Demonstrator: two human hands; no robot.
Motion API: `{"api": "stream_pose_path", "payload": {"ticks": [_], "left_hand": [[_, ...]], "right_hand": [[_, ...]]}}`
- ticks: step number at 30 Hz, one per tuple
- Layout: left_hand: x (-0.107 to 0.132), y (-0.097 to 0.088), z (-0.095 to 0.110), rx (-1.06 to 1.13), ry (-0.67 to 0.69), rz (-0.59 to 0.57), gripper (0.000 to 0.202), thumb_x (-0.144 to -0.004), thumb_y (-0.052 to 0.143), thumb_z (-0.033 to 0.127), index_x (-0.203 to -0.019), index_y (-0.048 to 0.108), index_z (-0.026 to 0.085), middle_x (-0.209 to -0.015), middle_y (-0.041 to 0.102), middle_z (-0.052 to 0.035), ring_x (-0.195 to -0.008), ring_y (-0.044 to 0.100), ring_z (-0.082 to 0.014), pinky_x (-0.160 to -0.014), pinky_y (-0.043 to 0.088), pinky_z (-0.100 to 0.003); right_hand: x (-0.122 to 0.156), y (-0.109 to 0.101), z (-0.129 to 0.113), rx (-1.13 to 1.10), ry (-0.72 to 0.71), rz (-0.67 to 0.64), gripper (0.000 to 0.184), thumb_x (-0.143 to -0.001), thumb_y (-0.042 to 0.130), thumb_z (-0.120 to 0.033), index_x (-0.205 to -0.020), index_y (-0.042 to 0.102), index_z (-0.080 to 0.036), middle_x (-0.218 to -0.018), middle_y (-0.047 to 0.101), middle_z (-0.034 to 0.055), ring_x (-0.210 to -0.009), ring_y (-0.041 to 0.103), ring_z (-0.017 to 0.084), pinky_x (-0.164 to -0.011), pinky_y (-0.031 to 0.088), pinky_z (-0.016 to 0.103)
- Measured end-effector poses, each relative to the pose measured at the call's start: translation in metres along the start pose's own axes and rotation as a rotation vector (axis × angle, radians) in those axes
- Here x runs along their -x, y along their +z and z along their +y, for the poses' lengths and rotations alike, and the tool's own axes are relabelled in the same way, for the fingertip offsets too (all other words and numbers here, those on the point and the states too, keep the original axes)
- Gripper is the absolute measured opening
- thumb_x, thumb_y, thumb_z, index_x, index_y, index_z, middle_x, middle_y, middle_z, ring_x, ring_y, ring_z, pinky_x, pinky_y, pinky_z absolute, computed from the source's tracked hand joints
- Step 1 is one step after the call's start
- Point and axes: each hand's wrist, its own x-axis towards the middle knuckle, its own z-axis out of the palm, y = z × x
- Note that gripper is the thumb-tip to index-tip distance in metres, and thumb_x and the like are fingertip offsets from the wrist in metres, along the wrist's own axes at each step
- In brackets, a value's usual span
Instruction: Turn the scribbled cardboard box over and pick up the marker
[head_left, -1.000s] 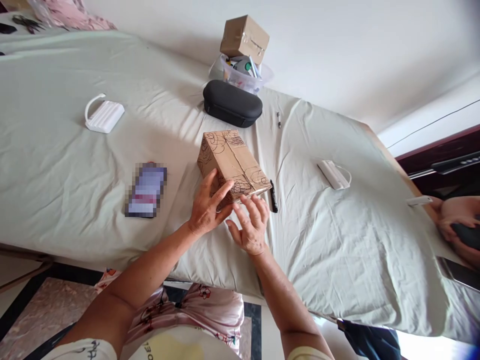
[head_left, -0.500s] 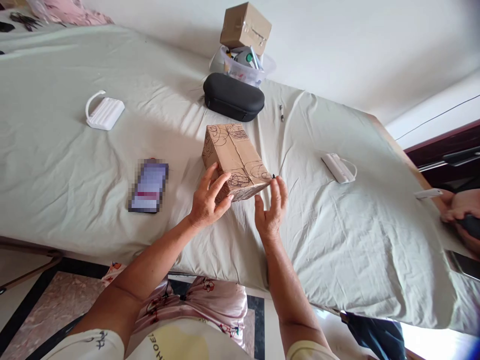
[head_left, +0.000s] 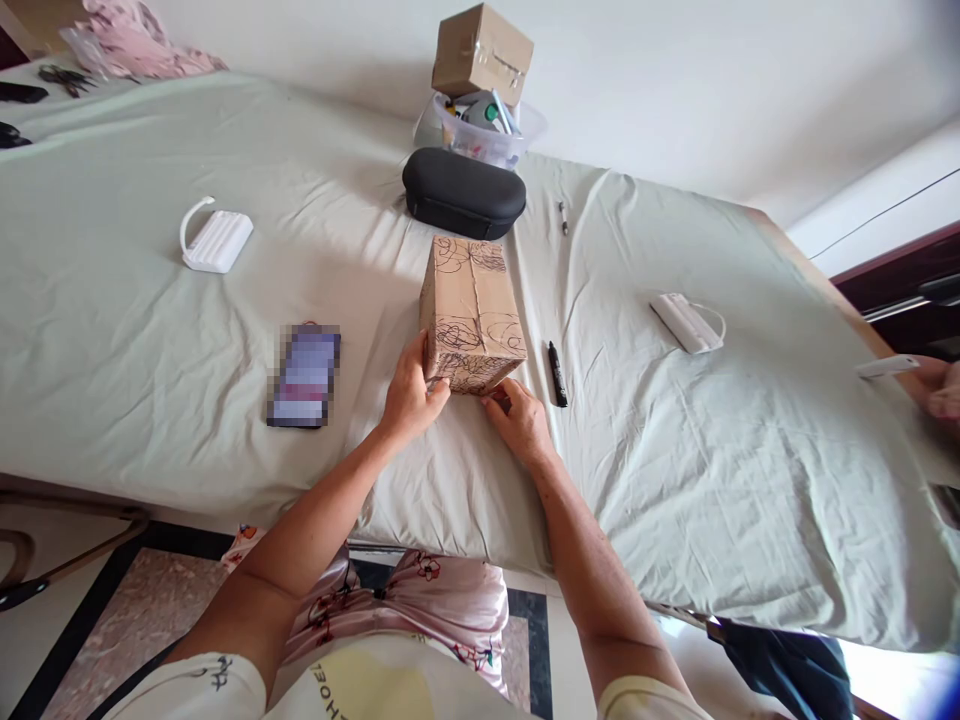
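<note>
Resting on the pale green sheet-covered table (head_left: 675, 480), near its front edge, the scribbled brown cardboard box (head_left: 472, 310) sits flat between my hands. Left hand (head_left: 411, 392) cups the near left corner, fingers curled against the side. Right hand (head_left: 517, 418) presses the near right bottom edge, fingers bent; neither hand is pinching anything else. Black marker pen (head_left: 556, 372) lies just beside the box on its right, apart from it. Pixelated dark phone (head_left: 304, 375) lies to the left. Black oval zip case (head_left: 463, 192) lies behind the box. Behind that, a clear plastic tub (head_left: 487, 140) carries a smaller taped cardboard box (head_left: 481, 50). White ribbed power bank (head_left: 217, 240) far left; another white power bank (head_left: 686, 322) right.
</note>
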Motion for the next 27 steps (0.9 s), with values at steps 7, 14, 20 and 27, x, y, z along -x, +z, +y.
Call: {"api": "stream_pose_path", "payload": {"ticks": [7, 14, 20, 27], "left_hand": [[-0.002, -0.004, 0.005, 0.015, -0.047, -0.069, 0.073, -0.089, 0.063, 0.020, -0.159, 0.041, 0.018, -0.158, 0.058, -0.0189, -0.147, 0.059, -0.0313, -0.123, 0.050, -0.048], [-0.009, -0.013, 0.013, 0.032, -0.190, -0.089, 0.056, -0.081, 0.059, 0.010, -0.135, 0.060, 0.023, -0.120, 0.075, -0.0104, -0.125, 0.070, -0.0290, -0.115, 0.056, -0.045], [-0.007, -0.010, 0.005, 0.090, -0.218, -0.078, 0.067, -0.081, 0.059, 0.007, -0.146, 0.054, 0.024, -0.129, 0.074, -0.0122, -0.119, 0.073, -0.0286, -0.105, 0.062, -0.044], [-0.007, -0.008, 0.002, 0.174, 0.055, 0.002, 0.093, -0.100, 0.069, 0.049, -0.171, 0.013, 0.030, -0.171, 0.040, -0.0187, -0.154, 0.050, -0.0331, -0.119, 0.054, -0.049]], "right_hand": [[0.000, 0.000, 0.002, -0.009, 0.033, 0.000, 0.012, -0.087, 0.062, -0.034, -0.089, 0.063, -0.022, -0.084, 0.071, 0.0050, -0.078, 0.063, 0.020, -0.077, 0.052, 0.034], [0.001, -0.004, 0.003, -0.029, -0.071, 0.003, 0.024, -0.093, 0.054, -0.023, -0.102, 0.075, -0.023, -0.097, 0.079, 0.0075, -0.087, 0.072, 0.022, -0.085, 0.058, 0.036], [-0.003, -0.004, 0.015, -0.059, -0.075, 0.174, 0.023, -0.096, 0.058, -0.032, -0.100, 0.080, -0.024, -0.094, 0.082, 0.0063, -0.080, 0.072, 0.020, -0.081, 0.061, 0.037], [-0.004, -0.003, 0.020, -0.267, -0.049, 0.442, 0.049, -0.102, 0.059, -0.054, -0.141, 0.064, -0.026, -0.105, 0.077, 0.0054, -0.081, 0.069, 0.016, -0.077, 0.060, 0.034]]}}
